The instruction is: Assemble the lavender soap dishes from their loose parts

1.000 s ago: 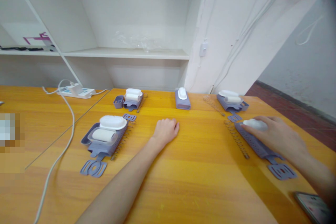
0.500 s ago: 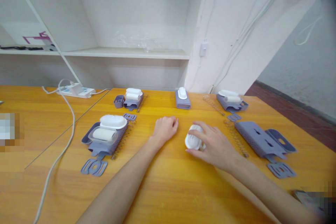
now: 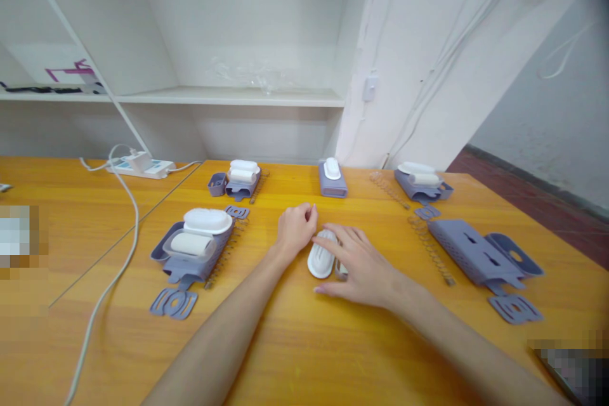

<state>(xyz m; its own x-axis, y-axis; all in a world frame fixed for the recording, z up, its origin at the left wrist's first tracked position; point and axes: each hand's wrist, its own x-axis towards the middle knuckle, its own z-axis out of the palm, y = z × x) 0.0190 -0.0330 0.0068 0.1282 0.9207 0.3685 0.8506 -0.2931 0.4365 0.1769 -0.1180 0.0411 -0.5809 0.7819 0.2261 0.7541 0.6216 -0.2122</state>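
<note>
A white ribbed oval piece [image 3: 321, 256] lies on the wooden table in front of me. My right hand [image 3: 359, 263] spreads over it with thumb and fingers apart; the index finger reaches its upper edge, and the thumb is off its lower edge. Partly under that palm is a small whitish clear-looking part [image 3: 341, 269], mostly hidden. My left hand [image 3: 295, 228] rests on the table just left of the oval piece, curled into a loose fist with nothing showing in it. Beyond both hands stands a purple-grey sleeve [image 3: 333, 185] with a white oval piece [image 3: 332, 168] on top.
Purple-grey holders with white pieces sit at left [image 3: 190, 266], back left [image 3: 242, 189] and back right [image 3: 419, 187]. At right lies a flat purple-grey case [image 3: 471, 250]; coiled springs [image 3: 431, 250] flank it. A power strip [image 3: 143, 167] and white cable [image 3: 136, 228] are at left.
My right hand has moved left with the white oval piece, which now lies closer to my left hand. The right fingers have spread wider. My left hand has shifted slightly.
</note>
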